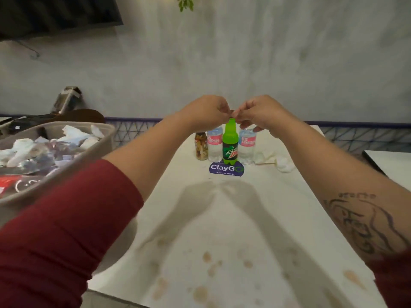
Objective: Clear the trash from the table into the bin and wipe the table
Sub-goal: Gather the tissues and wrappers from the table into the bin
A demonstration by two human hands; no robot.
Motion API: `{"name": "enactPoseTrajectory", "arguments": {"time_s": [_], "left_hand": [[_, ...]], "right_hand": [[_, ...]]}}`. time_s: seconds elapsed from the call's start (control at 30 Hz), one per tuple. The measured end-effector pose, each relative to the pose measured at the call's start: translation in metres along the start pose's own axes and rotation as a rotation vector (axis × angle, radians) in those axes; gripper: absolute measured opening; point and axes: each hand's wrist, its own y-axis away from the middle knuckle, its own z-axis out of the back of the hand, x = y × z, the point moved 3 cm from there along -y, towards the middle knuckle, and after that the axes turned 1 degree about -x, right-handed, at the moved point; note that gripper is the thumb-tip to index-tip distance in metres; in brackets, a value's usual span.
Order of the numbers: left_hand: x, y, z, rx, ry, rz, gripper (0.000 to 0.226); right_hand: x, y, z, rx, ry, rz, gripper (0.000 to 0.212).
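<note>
**Red sleeve (62, 230) forward, both hands at the green bottle (230, 145)**

Nearest the camera, the red sleeve covers the left upper forearm; the right forearm is bare and carries a dark tattoo (364, 223).

Both arms stretch out over the white table (222, 218). Its near half is marked with brown stains (206, 256), and the arms' shadows fall across its middle.

Left of the table, just beside its edge, stands the grey bin (55, 183). It is heaped with trash (26, 150): white tissues and wrappers.

At the table's far end the left hand (206, 112) and the right hand (258, 114) meet over the top of the green bottle, which stands upright. The right hand's fingers are curled and pinch the bottle at its cap and neck. The left hand's fingers are curled too, with their tips against the right hand's just above the cap. Whether they actually grip the cap I cannot tell.

Two clear water bottles with pink labels stand upright just behind the green one, one on its left (214, 145) and one on its right (246, 145). A small brown jar (201, 146) stands just left of the left water bottle.

The green bottle's base sits at the far edge of a purple sticker (225, 168) that lies flat on the table.

Right of the bottles lie a flat pale napkin (264, 157) and, touching it, a crumpled white tissue (282, 164).
</note>
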Motion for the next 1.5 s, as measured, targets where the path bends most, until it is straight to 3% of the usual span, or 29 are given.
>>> {"name": "enactPoseTrajectory", "arguments": {"time_s": [0.3, 0.4, 0.53, 0.8, 0.97, 1.1, 1.23, 1.5], "left_hand": [[-0.026, -0.041, -0.131, 0.187, 0.040, -0.014, 0.028], [-0.024, -0.055, -0.172, 0.219, 0.036, -0.007, 0.031], [-0.020, -0.076, -0.216, 0.219, 0.037, -0.014, 0.039], [-0.019, -0.125, -0.271, 0.154, -0.146, -0.114, 0.054], [-0.020, -0.152, -0.286, 0.177, -0.312, -0.072, 0.050], [-0.023, -0.159, -0.297, 0.206, -0.430, -0.024, 0.039], [-0.027, -0.156, -0.297, 0.117, -0.487, -0.054, 0.032], [-0.035, -0.138, -0.265, 0.071, -0.191, -0.007, 0.036]], "right_hand": [[-0.130, 0.001, 0.053, -0.168, 0.028, -0.255, 0.019], [-0.171, -0.003, 0.058, -0.199, 0.093, -0.306, 0.009], [-0.224, -0.010, 0.049, -0.164, 0.259, -0.373, 0.041], [-0.256, -0.035, 0.020, -0.126, 0.675, -0.230, 0.058], [-0.264, -0.047, 0.011, -0.080, 0.804, -0.158, 0.050], [-0.273, -0.044, 0.008, -0.091, 0.784, -0.164, 0.031], [-0.279, -0.035, 0.019, -0.172, 0.647, -0.171, 0.026], [-0.261, -0.024, 0.040, -0.293, 0.443, -0.171, 0.022]]}}
